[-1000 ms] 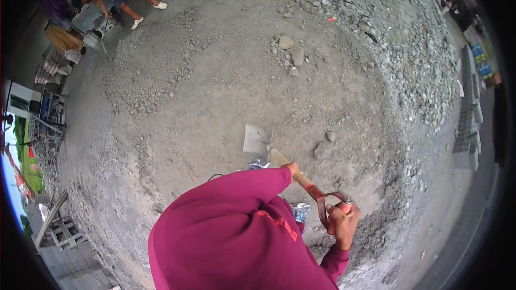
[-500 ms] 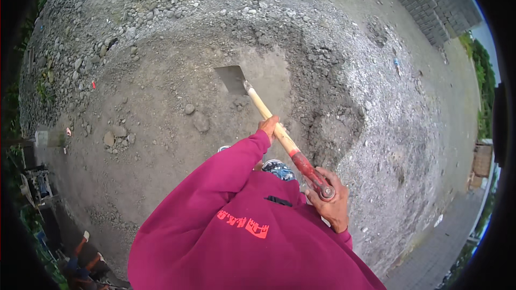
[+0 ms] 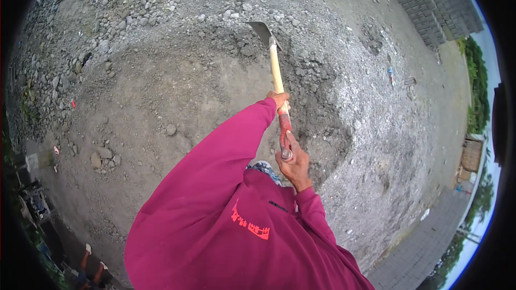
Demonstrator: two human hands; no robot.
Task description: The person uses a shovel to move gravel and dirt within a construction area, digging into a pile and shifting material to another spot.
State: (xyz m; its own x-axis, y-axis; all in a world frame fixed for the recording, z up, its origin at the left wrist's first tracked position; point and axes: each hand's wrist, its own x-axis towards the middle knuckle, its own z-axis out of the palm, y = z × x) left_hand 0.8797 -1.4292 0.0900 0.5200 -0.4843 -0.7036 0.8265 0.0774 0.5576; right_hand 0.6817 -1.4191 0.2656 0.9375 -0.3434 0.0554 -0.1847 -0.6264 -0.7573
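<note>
A shovel with a pale wooden shaft, a grey metal blade and a red grip reaches away from me. My left hand is wrapped round the shaft just above the red part. At the near end, my right hand grips the red handle. The blade stands tilted, close to edge-on, at the far rim of a dug-out hollow, by a bank of dark loose gravel. Whether its edge has sunk into the soil I cannot tell. Nothing shows on the visible face of the blade.
Loose stones cover the far left ground. Stacked grey blocks stand at the far right. A few rocks lie to my left. Another person's legs show at the lower left. Light grey gravel spreads on my right.
The shovel has moved away from me and a little right, swinging nearer to straight ahead. Both hands went forward with it, and the blade has turned more edge-on.
</note>
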